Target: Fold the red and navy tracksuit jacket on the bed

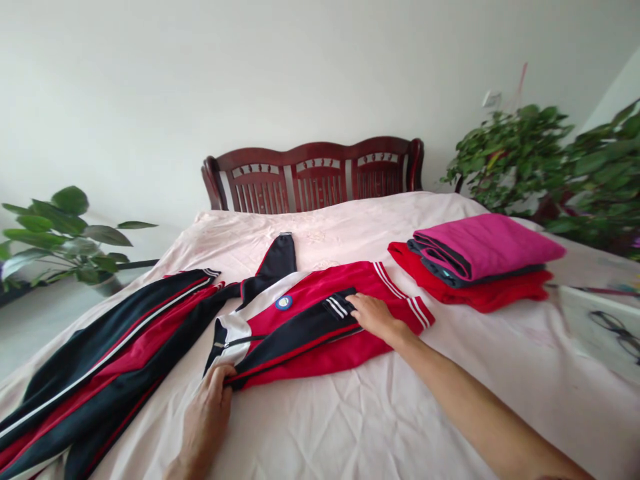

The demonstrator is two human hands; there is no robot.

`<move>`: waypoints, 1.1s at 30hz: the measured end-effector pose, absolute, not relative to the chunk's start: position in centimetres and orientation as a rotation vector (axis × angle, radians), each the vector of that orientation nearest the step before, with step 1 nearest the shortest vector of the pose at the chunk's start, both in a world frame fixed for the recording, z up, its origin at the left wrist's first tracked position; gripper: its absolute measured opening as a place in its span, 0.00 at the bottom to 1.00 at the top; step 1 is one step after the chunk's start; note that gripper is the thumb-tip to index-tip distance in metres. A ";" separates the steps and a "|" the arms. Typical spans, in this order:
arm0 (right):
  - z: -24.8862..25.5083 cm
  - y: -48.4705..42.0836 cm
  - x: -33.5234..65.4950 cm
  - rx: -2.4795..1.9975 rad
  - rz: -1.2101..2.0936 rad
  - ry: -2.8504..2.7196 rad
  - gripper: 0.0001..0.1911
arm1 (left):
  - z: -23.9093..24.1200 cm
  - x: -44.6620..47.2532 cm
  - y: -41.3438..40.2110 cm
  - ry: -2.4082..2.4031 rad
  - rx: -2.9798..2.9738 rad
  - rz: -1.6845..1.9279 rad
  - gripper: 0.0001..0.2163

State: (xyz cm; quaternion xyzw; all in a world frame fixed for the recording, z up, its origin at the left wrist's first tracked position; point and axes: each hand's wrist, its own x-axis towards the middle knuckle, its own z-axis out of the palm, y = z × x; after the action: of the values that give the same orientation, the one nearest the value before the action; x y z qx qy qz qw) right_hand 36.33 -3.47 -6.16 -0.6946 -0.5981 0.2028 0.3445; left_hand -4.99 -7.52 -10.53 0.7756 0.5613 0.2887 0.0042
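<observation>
Jacket: red, navy and white jacket (310, 320) lies half-folded mid-bed on the pink sheet (350, 413).
Left hand: left hand (207, 407) pinches its collar-end fold.
Right hand: right hand (373, 317) presses flat, fingers together, on the sleeve cuff.
Around: trousers (100, 360) left; folded stack (480, 263) right.

I can read no text anywhere; the round blue badge (283, 303) on the red jacket (320, 327) is too small to make out.

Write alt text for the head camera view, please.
Two hands press a red and black jacket flat on a bed: left hand at the collar, right hand on a sleeve. Matching trousers lie left, folded clothes right.
</observation>
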 end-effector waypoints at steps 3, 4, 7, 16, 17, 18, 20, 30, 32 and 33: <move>-6.6 -3.5 38.8 -1.697 0.534 -1.239 0.14 | -11.0 -5.5 -7.4 1.733 2.446 0.916 0.11; -6.6 -3.8 39.8 -1.658 0.542 -1.126 0.15 | -11.1 -5.7 -7.3 1.725 2.458 0.918 0.11; -6.9 -5.5 42.5 -1.555 0.609 -0.831 0.16 | -11.6 -6.1 -7.0 1.683 2.518 0.885 0.10; -8.1 -7.3 44.8 -1.428 0.814 -0.408 0.13 | -11.5 -6.3 -7.3 1.550 2.591 0.882 0.09; -8.0 -7.3 44.9 -1.418 0.790 -0.402 0.13 | -11.6 -6.4 -7.3 1.550 2.589 0.890 0.10; -7.9 -7.4 45.1 -1.410 0.761 -0.400 0.13 | -11.6 -6.5 -7.3 1.545 2.590 0.891 0.10; -7.7 -8.0 45.6 -1.421 0.706 -0.407 0.15 | -11.6 -6.6 -7.3 1.520 2.600 0.882 0.10; -9.3 -11.5 48.2 -1.665 0.626 -0.486 0.22 | -10.3 -6.5 -7.1 1.450 2.607 0.746 0.11; -9.3 -11.3 49.0 -1.701 0.627 -0.512 0.24 | -10.1 -6.8 -6.9 1.404 2.646 0.668 0.12; -9.3 -11.3 49.4 -1.722 0.622 -0.523 0.25 | -9.9 -6.9 -6.9 1.386 2.661 0.614 0.11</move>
State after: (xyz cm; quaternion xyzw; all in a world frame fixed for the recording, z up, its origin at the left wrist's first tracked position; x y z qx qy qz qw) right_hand 49.43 -11.27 -9.31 -0.7367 -0.2237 0.2662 0.5799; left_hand -6.86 -6.89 -9.95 0.8682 0.4523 0.2003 0.0395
